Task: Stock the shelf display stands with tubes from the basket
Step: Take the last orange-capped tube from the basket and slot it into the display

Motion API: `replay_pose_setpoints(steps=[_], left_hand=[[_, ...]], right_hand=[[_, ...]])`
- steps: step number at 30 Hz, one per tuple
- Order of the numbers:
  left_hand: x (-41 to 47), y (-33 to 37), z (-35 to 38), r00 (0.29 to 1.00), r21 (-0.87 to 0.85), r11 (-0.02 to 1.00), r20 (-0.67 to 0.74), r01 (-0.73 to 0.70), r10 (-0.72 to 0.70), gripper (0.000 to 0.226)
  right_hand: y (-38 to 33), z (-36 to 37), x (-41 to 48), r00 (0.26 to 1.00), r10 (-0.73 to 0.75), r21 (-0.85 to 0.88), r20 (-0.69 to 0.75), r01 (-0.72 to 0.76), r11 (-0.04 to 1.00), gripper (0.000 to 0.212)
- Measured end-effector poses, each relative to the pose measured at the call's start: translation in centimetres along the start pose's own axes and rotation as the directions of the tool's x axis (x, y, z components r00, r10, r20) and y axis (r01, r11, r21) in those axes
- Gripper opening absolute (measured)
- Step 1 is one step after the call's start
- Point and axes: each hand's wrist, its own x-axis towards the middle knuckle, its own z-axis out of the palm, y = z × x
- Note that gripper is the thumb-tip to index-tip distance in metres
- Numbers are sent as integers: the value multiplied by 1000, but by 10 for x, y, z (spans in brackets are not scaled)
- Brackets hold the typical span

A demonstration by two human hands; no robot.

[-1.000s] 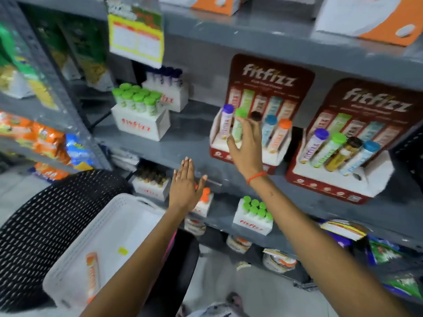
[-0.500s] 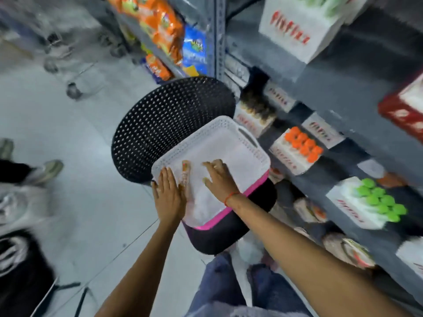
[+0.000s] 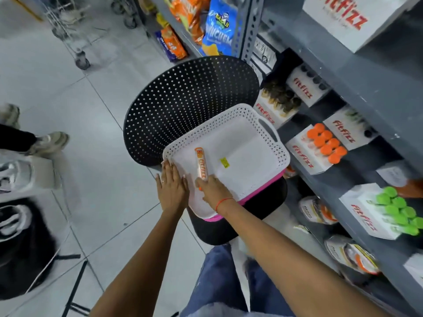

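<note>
A white perforated basket [image 3: 274,147] rests on a black chair seat. One orange and white tube [image 3: 201,162] lies inside it near the left wall. My right hand [image 3: 214,191] is closed on the tube's near end, where the orange cap shows under my fingers. My left hand [image 3: 171,186] lies flat on the basket's near-left rim, fingers together, holding nothing. On the shelves to the right stand white display boxes with orange-capped tubes [image 3: 327,145] and green-capped tubes [image 3: 398,211].
The perforated black chair back [image 3: 183,99] rises behind the basket. Grey metal shelving [image 3: 366,92] runs along the right. Snack bags [image 3: 217,26] hang at the top. Another person's shoes [image 3: 48,140] and a black bag [image 3: 20,248] are on the tiled floor at left.
My view dropped from the upper fitfizz stands to the basket. My right hand left the stand and came down onto the tube; my left hand moved to the basket rim.
</note>
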Motion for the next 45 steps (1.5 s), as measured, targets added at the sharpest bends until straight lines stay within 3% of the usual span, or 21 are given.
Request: replay_pose_setpoints(steps=[2, 6, 11, 15, 17, 21, 25, 28, 30, 34, 38, 42, 45], left_hand=[[2, 6, -4, 1000, 44, 999, 9, -26, 26, 56], [8, 40, -15, 994, 95, 990, 24, -109, 107, 54], [10, 120, -37, 961, 4, 962, -47, -271, 271, 53], [-10, 207, -57, 880, -62, 883, -144, -465, 454, 55], [-31, 255, -67, 805, -104, 803, -186, -586, 563, 60], [-87, 348, -80, 580, -115, 575, -299, -810, 758, 54], [-150, 420, -81, 392, -114, 376, -350, -919, 851, 53], [-188, 461, -72, 273, -121, 246, -317, -962, 908, 55], [-209, 483, -61, 236, -117, 213, -249, -970, 939, 58], [-240, 516, -37, 273, -85, 263, -130, -961, 953, 67], [-249, 526, -18, 320, -19, 320, -108, -947, 941, 71], [-253, 524, -1, 386, 20, 388, -68, -922, 920, 71], [-251, 524, 4, 392, 30, 394, -40, -919, 919, 75]], right_hand=[[2, -19, -11, 996, 22, 90, -83, -14, 996, 29], [17, -57, -37, 939, 108, 250, -327, -24, 968, 35], [64, -95, -98, 859, 350, 461, -372, -156, 874, 36], [106, -132, -179, 685, 514, 537, -517, -208, 817, 25], [128, -147, -226, 568, 582, 550, -582, -251, 796, 24], [166, -177, -319, 355, 657, 566, -665, -335, 753, 33], [196, -201, -409, 180, 719, 643, -671, -342, 685, 23], [215, -215, -464, 29, 692, 630, -722, -387, 673, 44], [228, -225, -494, -36, 664, 613, -747, -425, 667, 53], [261, -237, -552, -162, 633, 609, -757, -525, 594, 44], [299, -246, -594, -254, 647, 650, -719, -575, 497, 59], [331, -249, -610, -209, 741, 681, -638, -602, 417, 41], [344, -244, -610, -142, 777, 653, -613, -644, 398, 43]])
